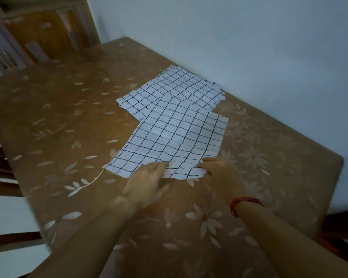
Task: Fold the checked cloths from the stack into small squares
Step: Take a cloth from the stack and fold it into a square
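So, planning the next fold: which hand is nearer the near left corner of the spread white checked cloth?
Left. The left hand is on the near edge of the white checked cloth, right of that corner; the right hand is at the near right corner.

Left hand (147,181) blurred; stack (175,87) partly under cloth (175,137).
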A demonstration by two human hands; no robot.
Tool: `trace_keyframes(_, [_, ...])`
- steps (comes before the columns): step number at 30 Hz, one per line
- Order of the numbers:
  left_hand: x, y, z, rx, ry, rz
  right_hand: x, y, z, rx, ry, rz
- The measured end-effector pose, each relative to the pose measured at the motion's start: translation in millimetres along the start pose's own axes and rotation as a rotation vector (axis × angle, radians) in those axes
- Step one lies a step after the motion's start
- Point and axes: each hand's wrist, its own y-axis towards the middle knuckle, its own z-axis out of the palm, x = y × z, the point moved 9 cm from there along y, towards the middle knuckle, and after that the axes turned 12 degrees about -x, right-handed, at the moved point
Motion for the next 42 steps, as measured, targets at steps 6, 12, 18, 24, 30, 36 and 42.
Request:
trace_keyframes(6, [31,-41,-4,0.151,0.098,-0.209,-12,-50,-51,-0.017,0.153,0.131])
trace_keyframes(12, [15,-80,-44,0.141,0.077,-0.314,-33,-106,-75,0.187,0.102,0.304])
trace_keyframes(18, [-7,-117,-74,0.185,-0.021,-0.402,-34,-158,-106,0.118,0.036,0.433])
trace_keyframes(24, [-31,-145,-105,0.184,-0.109,-0.439,-45,-194,-107,0.142,0.104,0.542])
trace_keyframes(30, [-31,-171,-110,0.300,-0.223,-0.527,-48,-211,-108,0.202,0.147,0.506])
trace_keyframes(36, [-23,-169,-108,0.315,-0.261,-0.585,-57,-216,-98,0.211,0.158,0.552])
trace_keyframes(42, [-8,-143,-102,0.234,-0.215,-0.603,-65,-206,-93,0.158,0.229,0.649])
